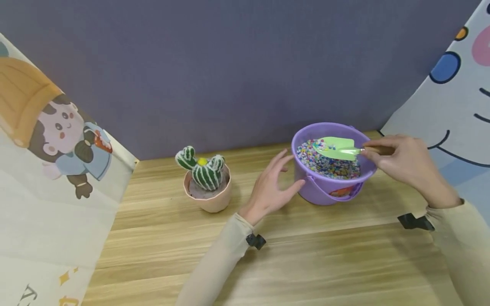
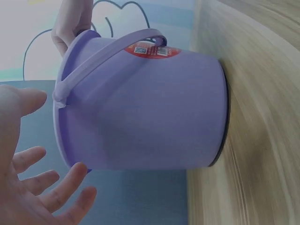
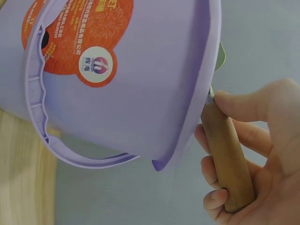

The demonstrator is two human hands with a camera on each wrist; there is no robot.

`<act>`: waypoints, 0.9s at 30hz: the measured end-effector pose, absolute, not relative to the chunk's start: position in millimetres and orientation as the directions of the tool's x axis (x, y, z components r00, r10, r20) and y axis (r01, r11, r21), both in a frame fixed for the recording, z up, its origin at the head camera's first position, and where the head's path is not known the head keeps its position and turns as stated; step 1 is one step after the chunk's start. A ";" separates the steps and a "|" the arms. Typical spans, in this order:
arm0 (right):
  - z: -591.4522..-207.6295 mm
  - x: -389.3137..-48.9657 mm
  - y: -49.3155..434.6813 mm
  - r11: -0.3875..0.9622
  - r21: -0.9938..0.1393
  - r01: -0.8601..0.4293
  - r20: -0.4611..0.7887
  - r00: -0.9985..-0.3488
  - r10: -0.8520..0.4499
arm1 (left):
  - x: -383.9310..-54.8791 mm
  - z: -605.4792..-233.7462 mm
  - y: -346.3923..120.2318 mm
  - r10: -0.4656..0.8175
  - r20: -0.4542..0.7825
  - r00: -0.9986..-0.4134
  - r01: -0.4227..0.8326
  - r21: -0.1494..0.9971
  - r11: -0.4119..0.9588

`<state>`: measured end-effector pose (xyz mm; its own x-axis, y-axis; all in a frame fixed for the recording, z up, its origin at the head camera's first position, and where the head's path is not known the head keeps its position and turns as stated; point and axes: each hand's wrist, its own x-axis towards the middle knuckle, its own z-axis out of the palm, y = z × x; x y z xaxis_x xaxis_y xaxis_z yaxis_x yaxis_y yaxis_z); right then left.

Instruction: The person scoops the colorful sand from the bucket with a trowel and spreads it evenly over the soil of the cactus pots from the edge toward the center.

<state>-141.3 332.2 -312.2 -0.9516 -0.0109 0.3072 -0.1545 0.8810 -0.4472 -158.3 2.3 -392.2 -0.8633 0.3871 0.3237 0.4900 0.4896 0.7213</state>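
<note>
A purple bucket (image 1: 323, 189) with its handle hanging down at the front holds many small multicoloured beads (image 1: 325, 165). My right hand (image 1: 407, 163) grips the wooden handle (image 3: 227, 157) of a hand trowel, fingers wrapped round it, at the bucket's right rim. The trowel's light green blade (image 1: 337, 148) lies over the beads inside the bucket, with some beads at its tip. At the bucket's left side, my left hand (image 1: 269, 189) is spread, thumb and fingers apart; in the left wrist view its fingertips are close to the rim, and whether they touch cannot be told.
To the left, a knitted green-and-white cactus (image 1: 206, 175) with a yellow top stands in a pink pot (image 1: 214, 203) on the wooden table (image 1: 160, 246). A dark grey panel (image 1: 237, 76) rises behind, and printed panels stand at both sides.
</note>
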 end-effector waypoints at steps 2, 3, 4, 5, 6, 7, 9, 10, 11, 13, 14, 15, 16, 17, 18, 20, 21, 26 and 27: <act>-311.8 -141.4 330.8 0.881 -0.447 -0.157 0.308 -0.951 -0.013 | -155.3 -391.0 -2.1 0.387 0.336 -0.859 0.499 0.716 0.488; -311.6 -141.4 330.2 0.881 -0.448 -0.156 0.308 -0.951 -0.011 | -153.9 -390.4 -4.1 0.388 0.341 -0.856 0.505 0.713 0.487; -311.4 -141.4 329.7 0.880 -0.450 -0.153 0.305 -0.952 -0.010 | -152.4 -389.9 -6.2 0.388 0.346 -0.854 0.509 0.710 0.486; -311.2 -141.4 329.1 0.879 -0.452 -0.152 0.303 -0.953 -0.009 | -151.1 -389.6 -8.2 0.389 0.350 -0.852 0.513 0.709 0.484; -311.2 -141.4 328.6 0.879 -0.452 -0.152 0.303 -0.953 -0.009 | -149.9 -389.1 -10.0 0.391 0.354 -0.850 0.517 0.708 0.482; -311.1 -141.4 328.1 0.879 -0.453 -0.151 0.302 -0.953 -0.008 | -148.5 -388.5 -11.9 0.393 0.358 -0.847 0.521 0.706 0.480; -311.0 -141.2 326.9 0.879 -0.451 -0.153 0.303 -0.953 -0.010 | -145.9 -387.6 -15.7 0.392 0.366 -0.844 0.527 0.704 0.476; -311.0 -141.1 326.2 0.879 -0.450 -0.155 0.304 -0.953 -0.013 | -144.8 -387.3 -17.7 0.391 0.370 -0.843 0.529 0.702 0.477; -310.8 -141.1 325.3 0.879 -0.449 -0.159 0.306 -0.952 -0.016 | -143.7 -386.9 -19.7 0.388 0.376 -0.842 0.532 0.700 0.477; -310.5 -140.8 323.6 0.880 -0.446 -0.166 0.311 -0.950 -0.021 | -141.9 -386.6 -23.9 0.379 0.387 -0.841 0.535 0.697 0.477; -310.4 -140.8 322.6 0.881 -0.442 -0.171 0.316 -0.948 -0.026 | -141.1 -386.9 -26.1 0.375 0.392 -0.840 0.537 0.697 0.475; -310.3 -140.7 321.7 0.881 -0.439 -0.176 0.319 -0.947 -0.031 | -140.5 -387.1 -28.4 0.372 0.395 -0.840 0.537 0.697 0.474; -310.4 -140.7 320.8 0.881 -0.436 -0.184 0.322 -0.946 -0.039 | -139.8 -387.5 -30.8 0.369 0.397 -0.840 0.538 0.697 0.474; -310.5 -140.8 319.8 0.882 -0.430 -0.194 0.326 -0.944 -0.049 | -139.2 -388.0 -33.1 0.366 0.402 -0.839 0.539 0.700 0.468; -310.9 -141.0 318.9 0.883 -0.423 -0.203 0.330 -0.942 -0.059 | -138.7 -388.7 -35.3 0.365 0.405 -0.839 0.541 0.701 0.466; -311.6 -141.5 316.9 0.886 -0.406 -0.226 0.344 -0.936 -0.081 | -137.8 -390.3 -39.7 0.361 0.413 -0.836 0.545 0.700 0.462; -311.8 -141.7 315.9 0.885 -0.403 -0.233 0.347 -0.934 -0.088 | -137.5 -391.1 -41.7 0.359 0.419 -0.834 0.549 0.698 0.460; -312.5 -142.5 309.3 0.878 -0.400 -0.262 0.373 -0.922 -0.105 | -136.3 -393.6 -50.9 0.341 0.464 -0.818 0.575 0.678 0.457; -312.6 -142.5 307.9 0.875 -0.407 -0.262 0.370 -0.923 -0.104 | -136.0 -393.8 -52.8 0.336 0.474 -0.814 0.581 0.673 0.457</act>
<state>-142.5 307.9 -312.6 -0.9231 -0.1042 0.3702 -0.2621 0.8749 -0.4073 -136.0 -52.8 -393.8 -0.8135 0.3362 0.4745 0.5815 0.4569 0.6732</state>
